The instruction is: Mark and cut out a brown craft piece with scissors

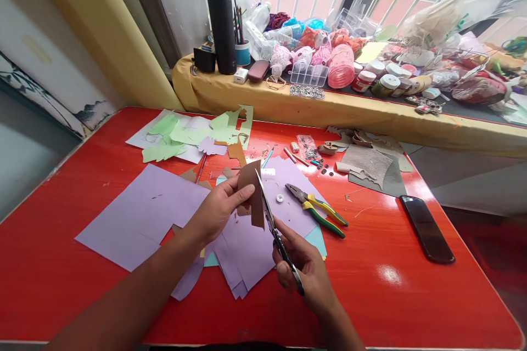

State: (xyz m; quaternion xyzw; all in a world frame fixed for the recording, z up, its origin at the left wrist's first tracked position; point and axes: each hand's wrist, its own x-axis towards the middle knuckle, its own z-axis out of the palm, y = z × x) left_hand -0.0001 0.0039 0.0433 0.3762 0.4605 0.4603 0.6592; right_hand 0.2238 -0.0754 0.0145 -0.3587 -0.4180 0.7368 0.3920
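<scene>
My left hand (222, 205) pinches a brown piece of leather or thick paper (250, 176) between thumb and fingers, above the purple sheets (247, 252). In my right hand (302, 269) is a pair of scissors (274, 230), its fingers closed round the dark handles. The blades point away from me and lie along the right part of the brown piece, where a narrow strip hangs down. Just right of the blades, a small white round object (280, 198) rests on the purple paper. Pliers with green and yellow handles (319, 211) lie further right.
A black phone (427, 228) lies near the table's right edge. Grey leather scraps (366, 164) are at the back right, green paper cutouts (189, 130) at the back left. A large purple sheet (135, 214) covers the left. Behind, the sill holds a black flask (222, 27) and jars (363, 81).
</scene>
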